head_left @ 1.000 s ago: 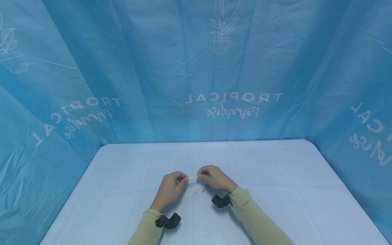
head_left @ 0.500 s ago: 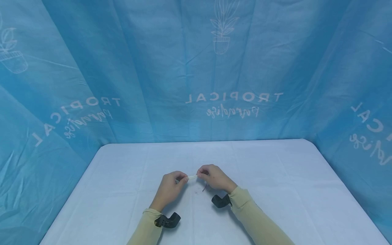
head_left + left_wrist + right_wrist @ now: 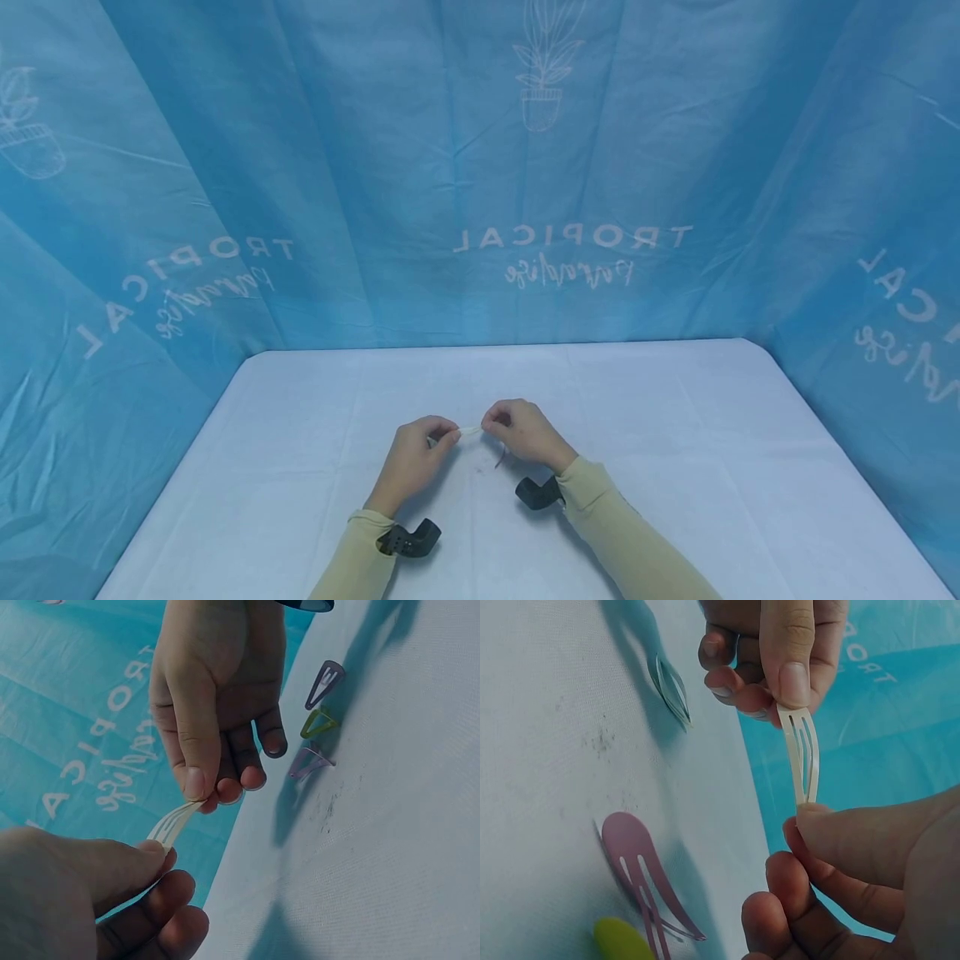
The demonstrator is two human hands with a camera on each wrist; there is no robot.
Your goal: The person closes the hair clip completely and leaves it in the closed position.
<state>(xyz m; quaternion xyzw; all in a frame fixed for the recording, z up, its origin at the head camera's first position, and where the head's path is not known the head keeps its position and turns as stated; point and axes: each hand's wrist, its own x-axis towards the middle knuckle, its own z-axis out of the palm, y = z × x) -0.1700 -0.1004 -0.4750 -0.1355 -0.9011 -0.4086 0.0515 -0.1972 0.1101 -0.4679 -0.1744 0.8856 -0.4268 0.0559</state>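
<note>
A cream snap hair clip [image 3: 470,431] is held between both hands over the table's middle. My left hand [image 3: 416,458] pinches one end between thumb and forefinger. At the other end, my right hand [image 3: 527,433] pinches it the same way. Seen in the right wrist view, the cream clip [image 3: 803,754] is slightly bowed, with long slots along it. A mauve clip [image 3: 639,847] and a yellow-green clip [image 3: 621,941] lie below my right hand. The left wrist view adds a dark purple clip [image 3: 325,685] in that row. Near my left hand lies a pale teal clip [image 3: 671,690].
A white cloth covers the table [image 3: 300,417]. Small dark specks [image 3: 600,739] mark it between the hands. Blue printed curtains [image 3: 465,167] enclose its back and sides. Each wrist carries a black camera mount [image 3: 411,540].
Both hands have risen very slightly in the head view, the right one a little more. They keep their pinch on the cream hair clip, which looks tilted a bit differently.
</note>
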